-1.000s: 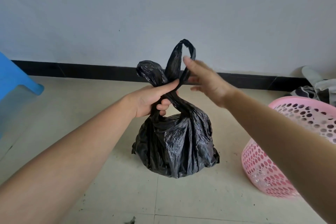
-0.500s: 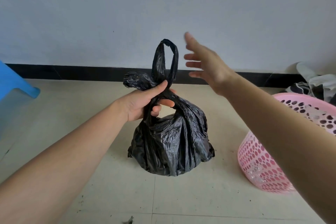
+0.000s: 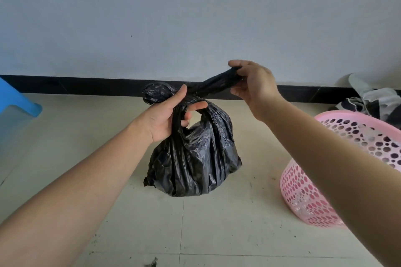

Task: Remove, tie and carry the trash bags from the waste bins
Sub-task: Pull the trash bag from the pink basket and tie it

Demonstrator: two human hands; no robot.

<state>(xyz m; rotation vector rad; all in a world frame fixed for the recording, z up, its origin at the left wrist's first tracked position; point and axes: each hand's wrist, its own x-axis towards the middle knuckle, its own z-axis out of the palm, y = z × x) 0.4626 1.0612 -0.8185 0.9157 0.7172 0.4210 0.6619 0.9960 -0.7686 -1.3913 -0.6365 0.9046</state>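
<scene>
Trash bag [image 3: 195, 158], black and bulging, is standing on the tiled floor [image 3: 217, 234] between your forearms, its long axis running upright from the floor to the gathered neck. One twisted tail is stretching rightward and slightly up from the neck. The other is bunching into a knob pointing left. Your left hand [image 3: 167, 115] is reaching in with the thumb on top, fingers curling around the neck just under the crossing. Your right hand [image 3: 256, 86] is hovering higher and farther right, its back toward you, thumb and fingers pinching the end of the stretched tail. A pink wastebasket [image 3: 303, 191] is standing right of the bag, apart from it, and a blue stool [image 3: 15, 104] is showing at the left edge.
</scene>
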